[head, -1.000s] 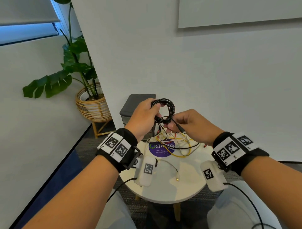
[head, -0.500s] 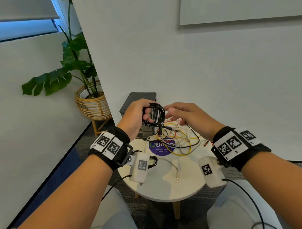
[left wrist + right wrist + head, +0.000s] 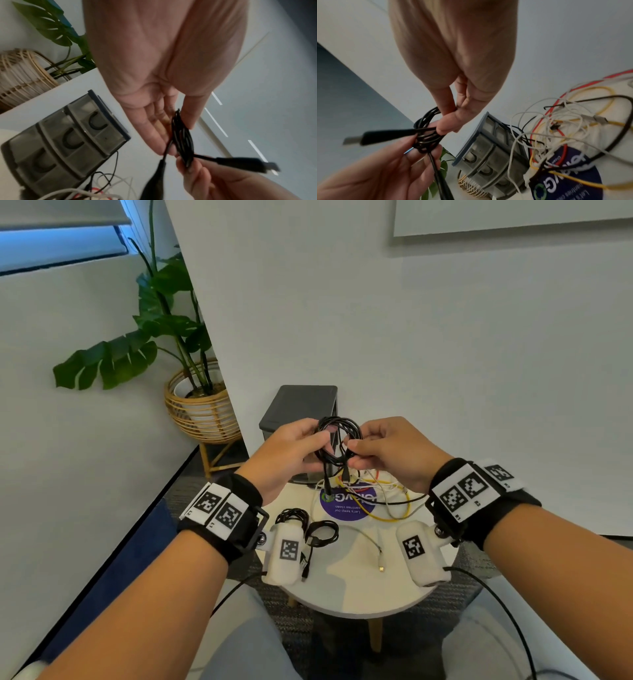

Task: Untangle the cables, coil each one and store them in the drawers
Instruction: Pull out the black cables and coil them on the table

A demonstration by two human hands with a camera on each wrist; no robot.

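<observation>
the black cable (image 3: 339,445) is wound into a small coil that stands roughly upright in the air, a bit taller than it is wide, with its flat face turned toward the head camera and its two plug ends hanging down out of the bottom toward the table. it sits right between the two hands, above the far side of the round white table (image 3: 346,594) and in front of the grey drawer unit (image 3: 301,409). the left hand (image 3: 291,453) has its thumb and fingers closed around the left side of the coil, and the right hand (image 3: 390,450) pinches the right side near the bottom, where the strands bunch up. in the left wrist view one plug sticks out sideways, blurred. under the hands there's a tangle of cables (image 3: 380,494), yellow, white, red and black, lying loose over a purple round sticker (image 3: 346,506) on the table top. nearer the person a second black cable (image 3: 317,534) lies already coiled on the table, and a thin white cable (image 3: 371,546) trails toward the near edge. off to the left, on the floor, is a plant (image 3: 161,337) in a wicker basket stand.
</observation>
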